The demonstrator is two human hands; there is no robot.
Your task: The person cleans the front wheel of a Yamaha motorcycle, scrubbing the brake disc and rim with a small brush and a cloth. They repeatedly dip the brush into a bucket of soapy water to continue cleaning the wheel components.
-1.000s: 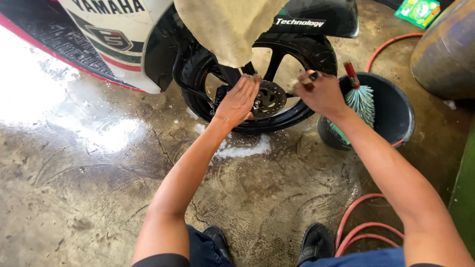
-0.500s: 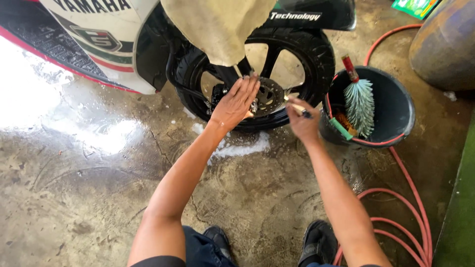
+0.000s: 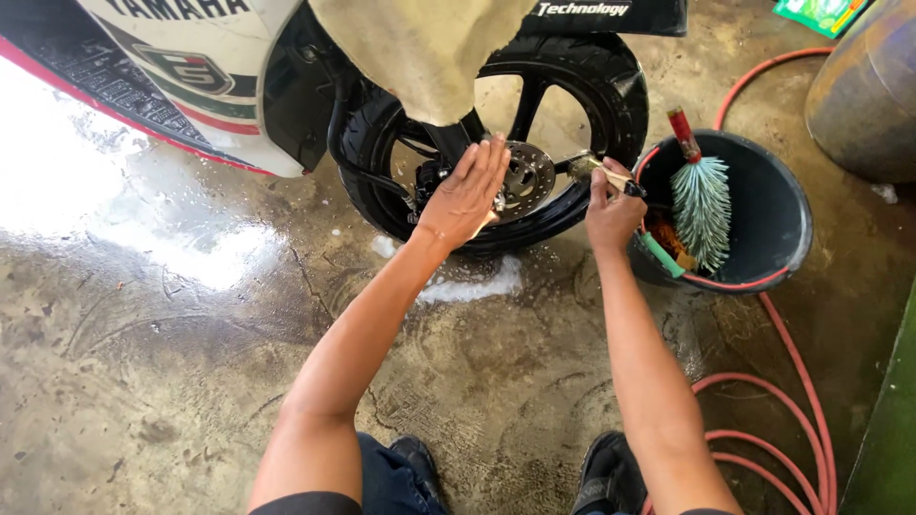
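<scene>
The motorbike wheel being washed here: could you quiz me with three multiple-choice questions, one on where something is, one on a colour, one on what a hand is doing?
1. Where does the teal bristle brush stand?
A. in the dark bucket
B. on the wheel's tyre
C. on the floor by the shoes

2. What colour is the hose lying on the wet floor?
A. green
B. red
C. black

3. What is the left hand doing?
A. gripping the hose
B. resting in the bucket
C. lying flat, fingers outstretched, against the wheel by the brake disc

Answers: 1 A, the brush leans inside the bucket at the right of the wheel. 2 B, its loops curve red past the bucket. 3 C, the open palm covers the hub while the right hand holds a small brush to the rim.
</scene>
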